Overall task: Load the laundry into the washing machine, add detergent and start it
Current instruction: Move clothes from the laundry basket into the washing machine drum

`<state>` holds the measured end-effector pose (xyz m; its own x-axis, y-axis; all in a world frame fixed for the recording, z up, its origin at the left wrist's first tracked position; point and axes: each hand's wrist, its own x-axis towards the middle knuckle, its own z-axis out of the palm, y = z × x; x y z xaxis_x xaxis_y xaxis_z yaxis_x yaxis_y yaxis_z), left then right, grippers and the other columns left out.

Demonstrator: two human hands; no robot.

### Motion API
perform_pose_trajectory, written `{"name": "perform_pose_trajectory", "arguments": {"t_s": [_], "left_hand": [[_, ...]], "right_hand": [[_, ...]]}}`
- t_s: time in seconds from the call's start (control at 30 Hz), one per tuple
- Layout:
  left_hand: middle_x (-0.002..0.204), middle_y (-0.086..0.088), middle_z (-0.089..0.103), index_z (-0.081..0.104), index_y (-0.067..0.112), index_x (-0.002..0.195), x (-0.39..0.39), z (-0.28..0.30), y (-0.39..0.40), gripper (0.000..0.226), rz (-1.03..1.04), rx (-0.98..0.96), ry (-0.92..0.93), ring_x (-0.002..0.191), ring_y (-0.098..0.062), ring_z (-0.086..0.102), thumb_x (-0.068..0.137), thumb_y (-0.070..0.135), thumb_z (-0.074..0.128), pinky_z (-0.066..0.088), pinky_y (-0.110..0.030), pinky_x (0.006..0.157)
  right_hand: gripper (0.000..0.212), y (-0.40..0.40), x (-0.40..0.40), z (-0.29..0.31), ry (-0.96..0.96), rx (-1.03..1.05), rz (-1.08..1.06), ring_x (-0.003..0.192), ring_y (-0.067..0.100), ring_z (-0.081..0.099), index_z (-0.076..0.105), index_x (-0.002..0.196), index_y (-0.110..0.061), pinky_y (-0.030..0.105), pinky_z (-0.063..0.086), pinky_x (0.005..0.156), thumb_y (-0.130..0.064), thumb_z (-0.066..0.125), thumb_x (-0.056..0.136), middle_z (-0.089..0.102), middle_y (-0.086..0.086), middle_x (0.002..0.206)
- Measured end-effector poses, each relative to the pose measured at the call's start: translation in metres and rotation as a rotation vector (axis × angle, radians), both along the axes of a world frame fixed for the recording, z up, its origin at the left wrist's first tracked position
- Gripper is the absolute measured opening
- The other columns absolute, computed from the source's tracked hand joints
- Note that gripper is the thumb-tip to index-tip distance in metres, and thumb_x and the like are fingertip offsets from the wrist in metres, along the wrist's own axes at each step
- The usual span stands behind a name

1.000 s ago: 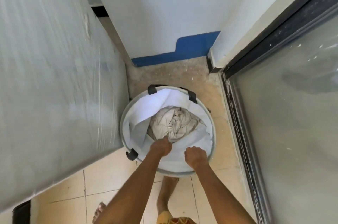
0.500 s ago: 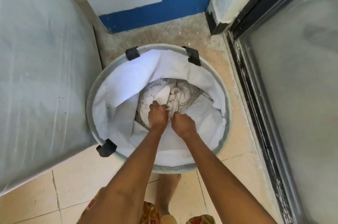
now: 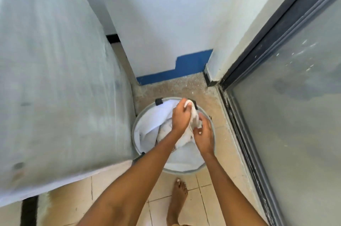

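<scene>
The corner was narrow: a white wall (image 3: 166, 23) with a stepped blue band (image 3: 177, 72) along its foot closed the far end, a large plastic-wrapped white appliance (image 3: 55, 78) filled the left side, and a dark-framed frosted glass door (image 3: 295, 115) ran down the right. Between them lay a strip of beige tiled floor (image 3: 230, 161), rough and speckled near the wall, with little open room beyond the basket itself. A round grey laundry basket (image 3: 184, 171) with a white liner (image 3: 153, 124) and black handle tabs stood against the appliance's side, close to the far wall. The left hand (image 3: 181, 118) was curled tightly round the upper end of a twisted white cloth (image 3: 195, 117), holding it above the basket's far rim, and the right hand (image 3: 203, 137) pinched the same cloth lower down with thumb and fingers. The cloth looked crumpled and rope-like, trailing down into the basket, where more pale, bunched laundry (image 3: 165, 132) lay inside the liner. A bare foot (image 3: 178, 200) stood on the tiles just before the basket.
</scene>
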<state>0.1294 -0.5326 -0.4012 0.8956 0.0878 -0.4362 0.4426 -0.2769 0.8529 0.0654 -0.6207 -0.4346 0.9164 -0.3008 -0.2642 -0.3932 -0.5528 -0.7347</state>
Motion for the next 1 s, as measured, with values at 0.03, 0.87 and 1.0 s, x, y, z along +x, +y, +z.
{"name": "perform_pose_trajectory", "arguments": {"t_s": [0.03, 0.87, 1.0], "left_hand": [[0.117, -0.015, 0.064, 0.059, 0.012, 0.115, 0.005, 0.028, 0.0, 0.024, -0.11, 0.02, -0.06, 0.113, -0.031, 0.057, 0.096, 0.019, 0.047, 0.044, -0.037, 0.098], [0.094, -0.007, 0.071, 0.071, 0.011, 0.087, 0.046, 0.692, 0.099, 0.016, -0.341, 0.182, -0.982, 0.094, -0.025, 0.063, 0.088, 0.024, 0.06, 0.044, -0.029, 0.076], [0.08, -0.002, 0.061, 0.065, 0.018, 0.082, 0.035, 0.762, 0.119, 0.007, -0.241, -0.022, -1.031, 0.077, -0.014, 0.055, 0.088, 0.021, 0.062, 0.043, -0.027, 0.069]], "right_hand": [[0.05, 0.0, 0.007, 0.029, -0.02, 0.01, -0.019, 0.116, 0.023, 0.053, 0.048, 0.133, -0.019, 0.032, 0.044, 0.087, -0.004, 0.055, 0.085, 0.053, 0.003, 0.132], [0.035, 0.029, 0.053, 0.588, -0.206, 0.029, 0.084, 0.087, 0.019, 0.056, 0.056, 0.11, -0.019, 0.03, 0.048, 0.07, -0.034, 0.07, 0.082, 0.059, 0.001, 0.104], [0.058, 0.05, 0.047, 0.585, -0.148, 0.081, 0.197, 0.104, 0.02, 0.056, 0.046, 0.128, -0.023, 0.031, 0.05, 0.076, -0.039, 0.073, 0.079, 0.055, -0.003, 0.112]]}}
